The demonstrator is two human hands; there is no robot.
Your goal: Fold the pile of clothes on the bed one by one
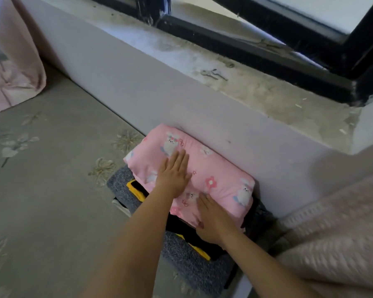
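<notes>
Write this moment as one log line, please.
left hand: flat on pink garment | right hand: flat on it | garment: folded, tops stack

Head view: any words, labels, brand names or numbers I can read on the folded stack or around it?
None can be read.
Pink folded garment: only printed bunnies, flowers and bows, no lettering.
Yellow-and-black garment beneath it: no text shows on the visible part.
Grey knitted garment at the bottom: plain.
Floral bed sheet: flower pattern only.
Both hands, left hand and right hand, lie flat on the pink garment and may cover some print.

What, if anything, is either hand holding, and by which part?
Nothing is held. The left hand and right hand lie flat, pressing the top of the folded pink garment.
</notes>
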